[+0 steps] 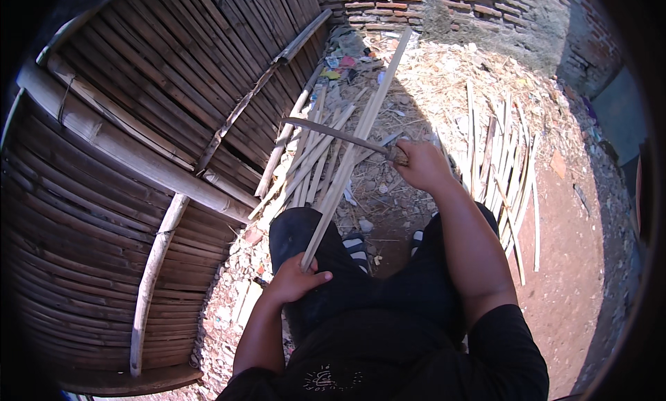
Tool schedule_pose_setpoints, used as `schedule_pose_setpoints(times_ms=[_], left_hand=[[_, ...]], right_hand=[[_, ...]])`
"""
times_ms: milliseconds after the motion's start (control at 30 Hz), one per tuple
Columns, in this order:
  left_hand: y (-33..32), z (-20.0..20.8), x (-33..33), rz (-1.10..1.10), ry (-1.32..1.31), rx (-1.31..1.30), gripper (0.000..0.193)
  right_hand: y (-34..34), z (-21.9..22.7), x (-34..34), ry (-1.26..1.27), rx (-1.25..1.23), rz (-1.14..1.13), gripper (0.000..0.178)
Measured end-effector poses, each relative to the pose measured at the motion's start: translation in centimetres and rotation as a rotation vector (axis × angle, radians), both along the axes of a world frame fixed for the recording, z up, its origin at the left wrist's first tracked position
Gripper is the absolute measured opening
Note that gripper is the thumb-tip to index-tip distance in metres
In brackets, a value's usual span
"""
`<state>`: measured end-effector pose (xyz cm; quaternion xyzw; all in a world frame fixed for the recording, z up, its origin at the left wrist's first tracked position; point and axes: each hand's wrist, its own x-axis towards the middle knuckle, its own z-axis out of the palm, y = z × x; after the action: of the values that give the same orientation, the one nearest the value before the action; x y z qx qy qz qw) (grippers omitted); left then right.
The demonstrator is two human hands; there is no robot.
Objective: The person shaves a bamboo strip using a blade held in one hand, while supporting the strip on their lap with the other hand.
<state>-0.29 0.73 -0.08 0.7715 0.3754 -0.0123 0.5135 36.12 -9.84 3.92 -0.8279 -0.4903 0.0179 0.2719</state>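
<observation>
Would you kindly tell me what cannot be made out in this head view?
Head view:
Knife handle: partly covered by the right hand.
Long strip, lower end: hidden in the left hand.
Feet: partly hidden by the dark trousers.
Brick wall: upper edge cuts it off.
Litter near it: too small to identify.

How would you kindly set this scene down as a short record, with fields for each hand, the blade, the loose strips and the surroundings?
Left hand: closed around the near end of a long bamboo strip
Right hand: gripping the handle of a long-bladed knife
Blade: crosses the held strip in view; contact cannot be told
Left pile: loose strips beside the bamboo wall
Right pile: loose strips on the ground
Background: brick wall
Footwear: sandals
</observation>
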Motion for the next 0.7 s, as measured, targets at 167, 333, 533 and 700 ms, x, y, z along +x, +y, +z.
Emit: schedule_pose_setpoints(times_ms=[167, 333, 533, 700], left_hand=[[0.1, -0.5, -0.1, -0.015, -0.023, -0.030, 0.048], [-0.1, 0.0, 0.0, 0.007, -0.009, 0.016, 0.048], [0.1, -0.1, -0.1, 0.011, -0.002, -0.002, 0.048], [0.0, 0.2, 0.0, -0.012, -0.008, -0.009, 0.048]], right_hand=[[-0.6, -0.6, 2.6, 0.139, 0.069, -0.101, 0.035], [0.2, -1.3, 0.2, 0.040, 0.010, 0.218, 0.029], [1.4, -1.8, -3.3, -0.172, -0.118, 0.546, 0.026], [0.5, -1.2, -1.1, -0.142, -0.077, 0.428, 0.027]])
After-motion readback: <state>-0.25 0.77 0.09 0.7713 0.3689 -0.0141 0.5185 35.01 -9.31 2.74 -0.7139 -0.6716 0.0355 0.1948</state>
